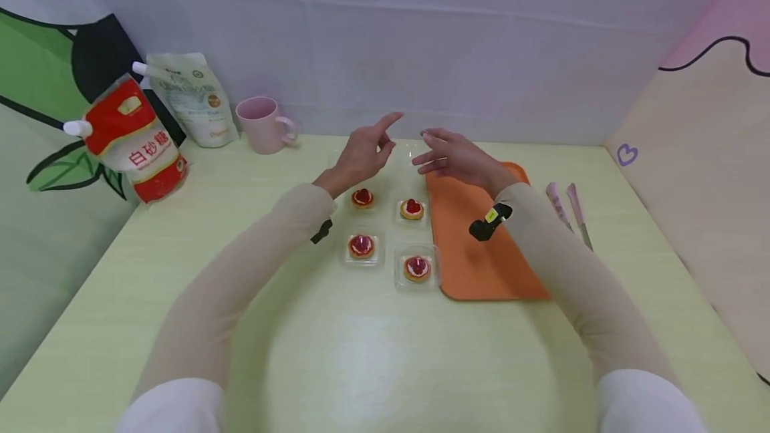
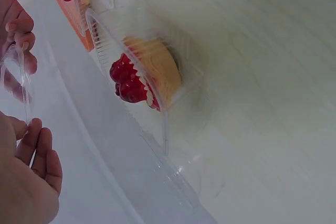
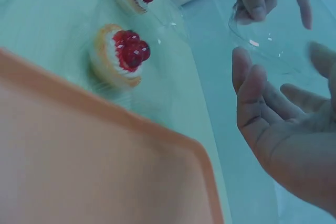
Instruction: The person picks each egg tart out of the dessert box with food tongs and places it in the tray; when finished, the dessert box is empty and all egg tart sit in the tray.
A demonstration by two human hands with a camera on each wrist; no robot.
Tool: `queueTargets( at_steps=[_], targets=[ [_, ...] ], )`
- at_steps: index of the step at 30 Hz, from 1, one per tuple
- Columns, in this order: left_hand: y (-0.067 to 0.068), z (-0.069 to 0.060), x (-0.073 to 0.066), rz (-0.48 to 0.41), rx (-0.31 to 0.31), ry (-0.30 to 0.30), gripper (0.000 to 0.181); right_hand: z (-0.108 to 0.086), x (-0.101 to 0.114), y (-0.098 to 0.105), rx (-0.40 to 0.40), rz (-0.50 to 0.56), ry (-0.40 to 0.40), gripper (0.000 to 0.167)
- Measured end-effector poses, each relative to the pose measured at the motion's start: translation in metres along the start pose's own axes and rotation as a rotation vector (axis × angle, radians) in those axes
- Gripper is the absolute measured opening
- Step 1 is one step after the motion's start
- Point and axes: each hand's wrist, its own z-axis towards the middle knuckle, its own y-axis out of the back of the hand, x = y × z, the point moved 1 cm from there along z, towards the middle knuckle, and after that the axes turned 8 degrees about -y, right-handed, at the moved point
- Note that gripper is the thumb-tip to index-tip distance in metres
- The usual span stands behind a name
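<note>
My left hand [image 1: 359, 156] pinches the edge of a clear plastic box or lid [image 3: 274, 45] above the back of the table, its index finger stretched out. My right hand [image 1: 460, 160] is held opposite, fingers apart and loosely bent, close to the same clear piece; whether it touches the plastic is hard to tell. Below the hands, several small tarts with red fruit and cream sit in clear plastic boxes, among them a front-left tart [image 1: 361, 246] and a front-right tart [image 1: 417, 268]. A tart [image 2: 152, 74] also shows close up in the left wrist view.
An orange tray [image 1: 481, 252] lies under my right forearm, beside the boxes. Two pink-handled utensils [image 1: 576, 206] lie to its right. At the back left stand a pink mug [image 1: 260, 129], a white pouch [image 1: 195, 102] and a red sugar pouch [image 1: 135, 142].
</note>
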Motion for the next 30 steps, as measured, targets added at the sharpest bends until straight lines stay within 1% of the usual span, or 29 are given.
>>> queueTargets(
  at_steps=[2, 5, 8, 11, 13, 15, 19, 23, 26, 28, 30],
  targets=[
    [0.000, 0.002, 0.004, -0.007, 0.001, 0.059, 0.055, 0.005, 0.002, -0.002, -0.028, -0.022, 0.013, 0.060],
    [0.001, 0.006, 0.009, -0.031, -0.007, 0.132, 0.055, 0.012, 0.004, -0.003, -0.080, -0.053, 0.049, 0.062],
    [0.002, 0.007, 0.013, -0.057, 0.016, 0.192, 0.054, 0.019, 0.005, -0.004, -0.144, -0.086, 0.066, 0.059],
    [0.002, 0.007, 0.018, -0.077, 0.070, 0.246, 0.054, 0.024, 0.005, -0.003, -0.193, -0.126, 0.067, 0.056],
    [0.001, 0.007, 0.022, -0.090, 0.102, 0.276, 0.055, 0.028, 0.003, -0.002, -0.208, -0.153, 0.070, 0.056],
    [-0.001, 0.008, 0.025, -0.095, 0.133, 0.306, 0.056, 0.033, 0.001, -0.001, -0.213, -0.193, 0.080, 0.057],
    [-0.007, 0.012, 0.034, -0.094, 0.190, 0.341, 0.058, 0.043, -0.003, 0.001, -0.209, -0.263, 0.084, 0.057],
    [-0.015, 0.015, 0.042, -0.106, 0.272, 0.398, 0.059, 0.051, -0.007, 0.002, -0.214, -0.310, 0.054, 0.057],
    [-0.019, 0.017, 0.043, -0.106, 0.338, 0.443, 0.061, 0.056, -0.012, 0.003, -0.215, -0.360, 0.039, 0.056],
    [-0.022, 0.018, 0.043, -0.096, 0.368, 0.457, 0.061, 0.058, -0.015, 0.005, -0.221, -0.394, 0.034, 0.055],
    [-0.023, 0.020, 0.042, -0.077, 0.391, 0.458, 0.061, 0.061, -0.018, 0.006, -0.237, -0.428, 0.028, 0.053]
  ],
)
